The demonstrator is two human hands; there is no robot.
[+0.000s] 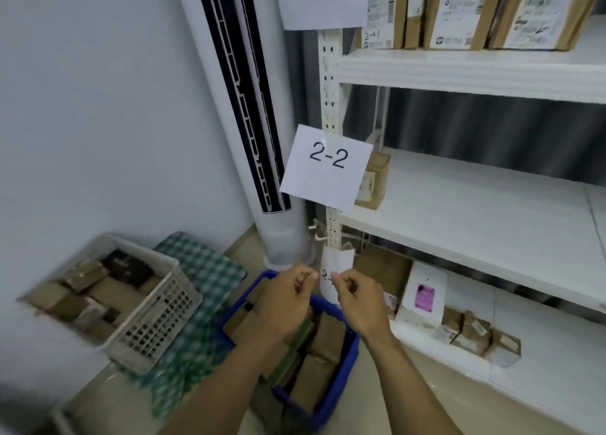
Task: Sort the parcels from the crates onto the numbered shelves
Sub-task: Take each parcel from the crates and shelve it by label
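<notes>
Head view: both hands raised over the blue crate (349, 356), in front of the lower shelf label (341, 261).
Brown parcels (328, 339) fill the blue crate, with more in the white crate (157, 329) to its left. Left hand (288, 295) and right hand (355, 300) have curled fingers, tips nearly meeting at the label; can't tell if they pinch anything. "2-2" sign (328, 169) hangs on the post above, and the middle shelf (475, 225) holds one small box (373, 185).

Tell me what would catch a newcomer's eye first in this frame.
The white 2-2 sign on the shelf post, mid-frame, stands out first. Below it, the left hand and right hand hover, both curled, above the blue crate of brown parcels; a white crate sits at left.
</notes>
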